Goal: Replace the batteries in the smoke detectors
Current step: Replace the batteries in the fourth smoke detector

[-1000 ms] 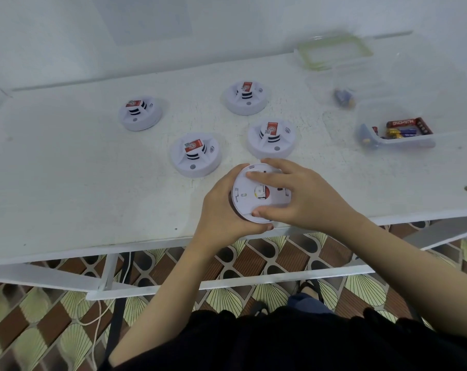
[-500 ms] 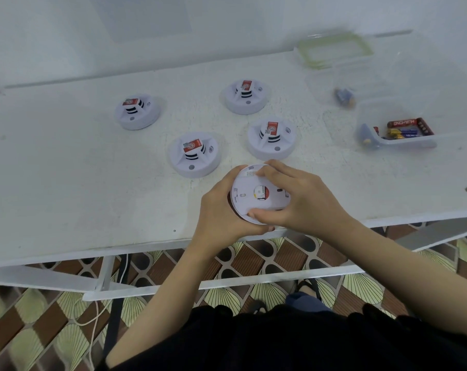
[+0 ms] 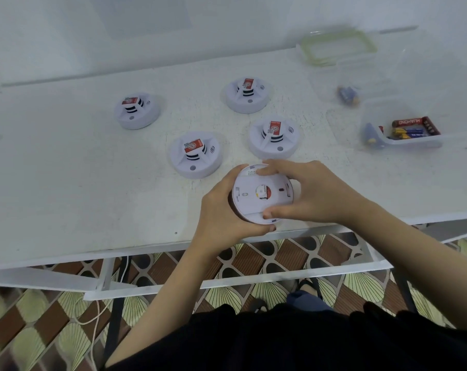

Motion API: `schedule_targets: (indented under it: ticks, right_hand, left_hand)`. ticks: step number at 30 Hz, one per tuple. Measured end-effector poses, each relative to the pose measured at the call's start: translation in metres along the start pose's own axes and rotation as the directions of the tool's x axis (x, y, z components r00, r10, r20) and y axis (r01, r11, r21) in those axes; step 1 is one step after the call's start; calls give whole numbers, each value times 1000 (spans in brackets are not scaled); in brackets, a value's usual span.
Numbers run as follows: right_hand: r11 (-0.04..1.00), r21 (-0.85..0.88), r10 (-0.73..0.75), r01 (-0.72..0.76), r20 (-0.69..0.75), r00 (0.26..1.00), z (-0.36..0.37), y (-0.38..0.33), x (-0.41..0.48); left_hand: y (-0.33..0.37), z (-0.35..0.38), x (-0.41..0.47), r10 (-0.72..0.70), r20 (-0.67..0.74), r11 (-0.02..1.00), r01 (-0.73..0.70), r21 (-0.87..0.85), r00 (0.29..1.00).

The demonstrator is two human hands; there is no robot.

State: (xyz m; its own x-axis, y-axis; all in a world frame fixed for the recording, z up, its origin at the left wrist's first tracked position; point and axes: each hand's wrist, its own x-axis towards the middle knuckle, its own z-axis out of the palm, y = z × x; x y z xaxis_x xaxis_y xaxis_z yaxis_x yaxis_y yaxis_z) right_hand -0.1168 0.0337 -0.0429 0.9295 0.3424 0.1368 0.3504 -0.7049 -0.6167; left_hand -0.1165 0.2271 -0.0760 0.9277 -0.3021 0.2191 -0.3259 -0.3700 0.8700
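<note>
View: head camera, looking down on a white table (image 3: 66,183) and the person's two forearms.
Task's thing: a round white smoke detector (image 3: 261,194), its flat back turned up to the camera and a small red-and-white round mark at its middle. It is over the near edge of the table, about midway along it. Whether it rests on the tabletop cannot be told.
Left side: the left hand (image 3: 221,212) cups the detector's left and near rim, with the thumb wrapped along the near side.
Right side: the right hand (image 3: 315,194) is clamped on it from the right, fingers over the far rim and thumb pressed on the near part of the back.
Hands: close together, both on this one detector, which lies between them.
Others: four more detectors (image 3: 196,153) stand on the table beyond the hands, each with a red label on its raised centre. Two are just past the hands and two are nearer the far edge.
Supplies: a clear box (image 3: 403,145) towards the right edge holds batteries (image 3: 411,128).
Far right corner: a green-rimmed lid (image 3: 336,49), blurred.
</note>
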Motion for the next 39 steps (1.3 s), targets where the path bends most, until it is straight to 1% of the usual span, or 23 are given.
schedule_targets:
  ticks: [4, 8, 12, 16, 21, 28, 32, 36, 39]
  right_hand:
    - [1000, -23, -1, 0, -34, 999, 0, -4, -2]
    - [998, -49, -38, 33, -94, 995, 6, -9, -6]
    - [997, -82, 3, -14, -131, 991, 12, -14, -10]
    - [991, -131, 20, -39, -139, 990, 16, -17, -9]
    - [982, -188, -13, -15, -147, 989, 21, -18, -9]
    - [985, -170, 6, -35, -167, 986, 25, -19, -12]
    - [985, -169, -3, -32, -203, 979, 26, -18, -13]
    - [991, -116, 33, -59, -214, 976, 27, -16, -13]
    - [991, -88, 83, -105, -219, 972, 28, -14, -15]
  left_hand:
    - [0, 1, -1, -4, 6, 1000, 4, -8, 1000]
    - [0, 1, -1, -18, 2, 1000, 18, 8, 1000]
    - [-2, 2, -2, -20, -18, 1000, 21, 13, 1000]
    - [-3, 3, -2, -23, -33, 1000, 23, 6, 999]
    - [-4, 4, -3, -18, -26, 1000, 19, 3, 999]
    - [-5, 3, -2, 5, -15, 1000, -4, 20, 1000]
    - [-4, 3, -2, 6, -5, 1000, -6, 21, 1000]
    - [-4, 5, -3, -52, -21, 998, 51, -39, 998]
    - [-1, 5, -3, -64, -67, 993, 57, -101, 996]
